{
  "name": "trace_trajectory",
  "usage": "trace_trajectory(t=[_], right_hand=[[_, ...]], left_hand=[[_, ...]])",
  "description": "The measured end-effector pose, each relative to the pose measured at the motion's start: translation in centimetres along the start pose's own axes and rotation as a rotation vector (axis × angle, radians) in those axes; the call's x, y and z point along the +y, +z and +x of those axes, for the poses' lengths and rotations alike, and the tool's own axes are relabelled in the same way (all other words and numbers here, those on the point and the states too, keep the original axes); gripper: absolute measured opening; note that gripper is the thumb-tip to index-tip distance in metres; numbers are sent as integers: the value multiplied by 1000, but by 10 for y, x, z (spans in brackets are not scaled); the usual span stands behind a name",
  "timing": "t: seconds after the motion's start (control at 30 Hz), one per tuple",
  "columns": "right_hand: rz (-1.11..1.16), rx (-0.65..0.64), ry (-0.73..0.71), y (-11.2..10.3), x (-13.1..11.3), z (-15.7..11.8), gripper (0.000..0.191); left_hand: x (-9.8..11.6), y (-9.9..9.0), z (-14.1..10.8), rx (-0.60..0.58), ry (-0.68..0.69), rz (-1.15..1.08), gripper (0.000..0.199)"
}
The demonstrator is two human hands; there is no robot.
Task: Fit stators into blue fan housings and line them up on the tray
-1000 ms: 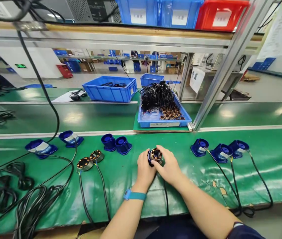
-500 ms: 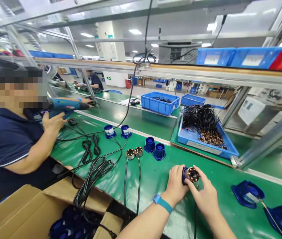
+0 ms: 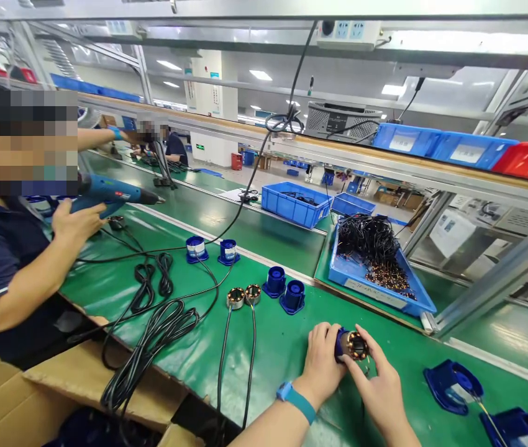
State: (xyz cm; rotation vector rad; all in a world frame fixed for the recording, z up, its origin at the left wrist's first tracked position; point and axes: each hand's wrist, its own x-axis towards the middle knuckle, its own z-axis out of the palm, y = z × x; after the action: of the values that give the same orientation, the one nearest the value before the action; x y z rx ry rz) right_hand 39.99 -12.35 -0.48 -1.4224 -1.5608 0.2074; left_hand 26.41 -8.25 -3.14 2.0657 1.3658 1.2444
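Note:
My left hand is wrapped round a blue plastic housing, most of it hidden by the fingers. At the housing's open end sits a ring-shaped motor stator with copper windings. My right hand grips that stator between thumb and fingers, its windings facing right. How deep the stator sits inside is hidden. Thin wires hang beneath it. Two more blue housings stand beyond my left hand. Left of them lie two loose stators with black cables. Blue housings with wires rest to my right.
A blue tray of cabled stators stands at the back right. Cable coils lie left, above a cardboard box. A co-worker at left holds a power screwdriver. Two labelled housings stand mid-table; a cable hangs overhead.
My view has tilted up and shifted slightly. Both my hands keep their hold on the housing and stator. The co-worker's far arm has risen from near the screwdriver's tip toward the shelf.

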Motion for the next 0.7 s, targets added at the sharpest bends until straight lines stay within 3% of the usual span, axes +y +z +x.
trace_trajectory(t=[0.1, 0.37, 0.57, 0.7], right_hand=[[50, -26, -5, -1, -3, 1, 59], [36, -17, 6, -1, -10, 0, 57], [42, -45, -112, 1, -10, -3, 60], [34, -40, -109, 3, -12, -5, 63]], left_hand=[[-3, -1, 3, 6, 53, -25, 61], [-10, -1, 5, 195, 148, 205, 55], [-14, -1, 7, 140, 244, 128, 55], [-15, -1, 5, 112, 265, 76, 51]])
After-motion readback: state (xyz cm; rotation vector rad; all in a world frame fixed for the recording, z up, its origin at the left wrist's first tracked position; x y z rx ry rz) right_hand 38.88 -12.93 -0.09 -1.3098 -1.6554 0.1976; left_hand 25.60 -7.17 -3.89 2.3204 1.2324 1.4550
